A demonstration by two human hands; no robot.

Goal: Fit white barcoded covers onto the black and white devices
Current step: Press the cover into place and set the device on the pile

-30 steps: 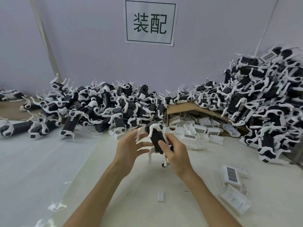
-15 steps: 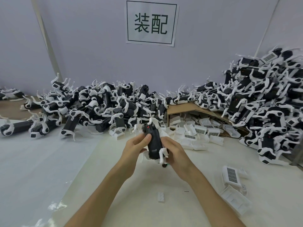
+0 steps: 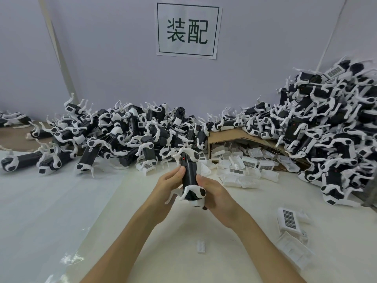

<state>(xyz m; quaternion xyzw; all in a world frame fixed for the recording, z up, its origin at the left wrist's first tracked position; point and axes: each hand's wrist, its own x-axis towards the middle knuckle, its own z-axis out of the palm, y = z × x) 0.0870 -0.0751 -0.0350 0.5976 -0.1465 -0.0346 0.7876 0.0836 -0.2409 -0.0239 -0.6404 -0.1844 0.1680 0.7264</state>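
A pale grey wall (image 3: 102, 58) fills the back of the room, and a white-topped table (image 3: 61, 211) runs up to it. Seen from the hands, the biggest heap of devices (image 3: 330, 139) climbs the wall at two o'clock, black bodies tangled with white legs, one near the top showing a barcoded label too small to read. A lower heap (image 3: 126, 135) sprawls from ten to twelve o'clock. High at twelve, a paper sign (image 3: 187, 30) on the wall reads 装配 in dark characters inside a thin frame. Between the heaps a brown cardboard flap (image 3: 224, 135) leans at one o'clock, and white covers (image 3: 244, 166) spill from under it, several face up with barcodes I can't make out. In the middle, both hands grip one black and white device (image 3: 189, 176) above the table, its length pointing away, a small red mark near its far end. The left hand (image 3: 169, 182) is clamped on the black body with the thumb on top, and the right hand (image 3: 216, 193) is wrapped round the near end. At four o'clock two loose covers lie touching, one barcode-up (image 3: 288, 219), the other hollow-side up (image 3: 293, 250). At six o'clock sits a small white piece (image 3: 201, 246).
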